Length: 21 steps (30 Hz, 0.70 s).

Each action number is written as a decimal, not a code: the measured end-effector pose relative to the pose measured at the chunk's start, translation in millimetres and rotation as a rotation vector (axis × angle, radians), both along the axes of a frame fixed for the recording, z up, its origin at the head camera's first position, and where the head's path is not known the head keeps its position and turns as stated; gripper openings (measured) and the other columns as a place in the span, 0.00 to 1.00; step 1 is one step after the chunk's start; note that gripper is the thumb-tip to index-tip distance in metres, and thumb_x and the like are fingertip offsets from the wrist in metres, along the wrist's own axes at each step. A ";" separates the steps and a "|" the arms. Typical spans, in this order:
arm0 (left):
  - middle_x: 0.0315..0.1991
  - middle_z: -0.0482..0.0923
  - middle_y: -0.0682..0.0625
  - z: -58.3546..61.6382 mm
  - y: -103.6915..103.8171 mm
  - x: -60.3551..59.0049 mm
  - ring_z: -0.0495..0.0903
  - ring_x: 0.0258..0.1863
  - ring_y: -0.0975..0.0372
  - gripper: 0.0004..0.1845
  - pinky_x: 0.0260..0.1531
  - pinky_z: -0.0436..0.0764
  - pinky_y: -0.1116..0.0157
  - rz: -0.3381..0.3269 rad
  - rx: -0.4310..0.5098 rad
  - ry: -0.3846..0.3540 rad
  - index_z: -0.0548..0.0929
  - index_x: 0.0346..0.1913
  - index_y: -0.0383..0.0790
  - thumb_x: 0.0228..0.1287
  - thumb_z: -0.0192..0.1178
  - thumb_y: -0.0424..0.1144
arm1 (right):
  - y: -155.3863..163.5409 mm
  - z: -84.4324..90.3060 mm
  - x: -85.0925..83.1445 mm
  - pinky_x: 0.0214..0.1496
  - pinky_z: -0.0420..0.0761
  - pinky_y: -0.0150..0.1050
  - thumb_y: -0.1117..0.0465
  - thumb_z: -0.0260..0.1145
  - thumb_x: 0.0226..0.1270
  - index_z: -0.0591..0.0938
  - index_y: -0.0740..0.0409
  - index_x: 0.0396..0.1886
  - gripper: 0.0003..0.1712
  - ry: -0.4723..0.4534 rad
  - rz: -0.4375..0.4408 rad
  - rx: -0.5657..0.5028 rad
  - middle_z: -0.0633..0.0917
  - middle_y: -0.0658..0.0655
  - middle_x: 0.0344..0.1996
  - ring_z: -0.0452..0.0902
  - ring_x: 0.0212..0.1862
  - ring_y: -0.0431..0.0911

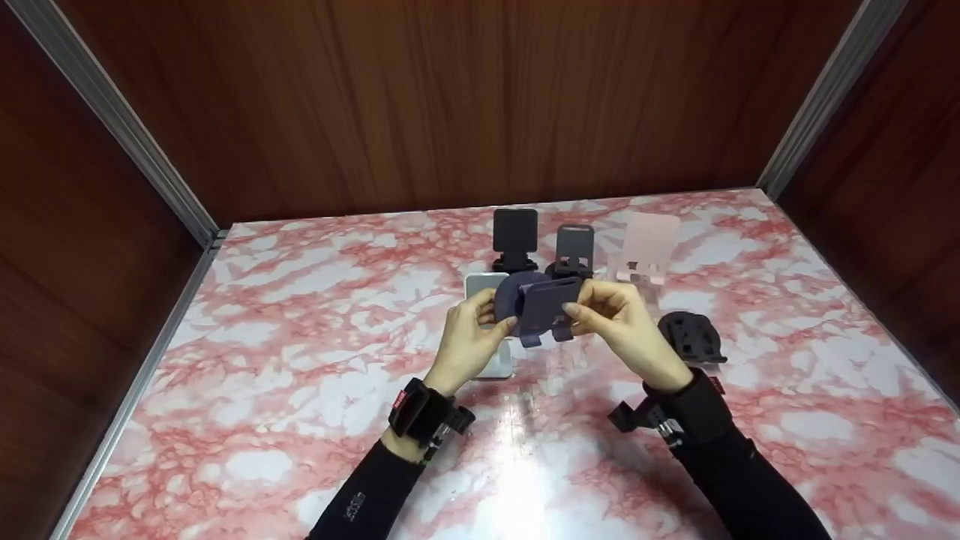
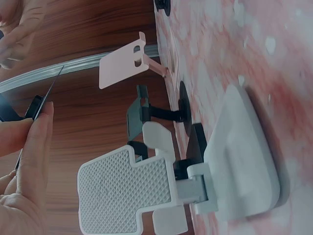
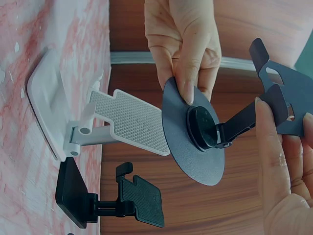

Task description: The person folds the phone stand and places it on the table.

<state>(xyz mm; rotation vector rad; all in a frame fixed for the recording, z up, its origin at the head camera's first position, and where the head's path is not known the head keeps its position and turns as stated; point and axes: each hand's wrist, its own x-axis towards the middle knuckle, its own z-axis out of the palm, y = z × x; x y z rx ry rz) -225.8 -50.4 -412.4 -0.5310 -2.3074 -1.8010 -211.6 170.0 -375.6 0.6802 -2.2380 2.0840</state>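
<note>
While my left hand [image 1: 466, 337] pinches the round base [image 3: 182, 149] of the dark purple stand [image 1: 546, 304] and my right hand [image 1: 624, 324] pinches its plate [image 3: 299, 100], this stand is above the marbled table [image 1: 300, 337], near the white stand [image 2: 127, 193], and farther are the black stand [image 1: 515, 231] and the pink stand [image 1: 651, 241].

Dark wood-grain walls [image 1: 435, 105], metal corner strips [image 1: 829, 94], pink marbled tabletop [image 1: 262, 360], bright glare [image 1: 517, 480]
</note>
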 end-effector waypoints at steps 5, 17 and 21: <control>0.44 0.84 0.33 2.8 -1.2 1.9 0.87 0.44 0.48 0.12 0.44 0.87 0.64 -0.012 0.007 0.008 0.81 0.47 0.26 0.59 0.63 0.23 | 1.3 2.0 0.9 0.37 0.87 0.36 0.70 0.64 0.68 0.75 0.75 0.29 0.11 0.015 0.010 0.014 0.84 0.49 0.25 0.82 0.28 0.39; 0.43 0.86 0.34 9.1 -6.0 5.8 0.88 0.42 0.49 0.11 0.42 0.87 0.67 0.018 -0.038 0.088 0.82 0.47 0.27 0.61 0.64 0.25 | 1.7 2.8 2.9 0.39 0.88 0.37 0.70 0.63 0.68 0.74 0.78 0.29 0.12 0.028 0.088 -0.003 0.86 0.48 0.30 0.84 0.31 0.38; 0.43 0.86 0.35 9.8 -6.2 5.5 0.88 0.42 0.49 0.11 0.41 0.87 0.69 0.030 -0.054 0.130 0.82 0.47 0.28 0.62 0.64 0.26 | 3.5 2.8 2.8 0.40 0.88 0.37 0.69 0.63 0.69 0.74 0.79 0.31 0.13 0.005 0.118 -0.008 0.86 0.49 0.32 0.86 0.33 0.39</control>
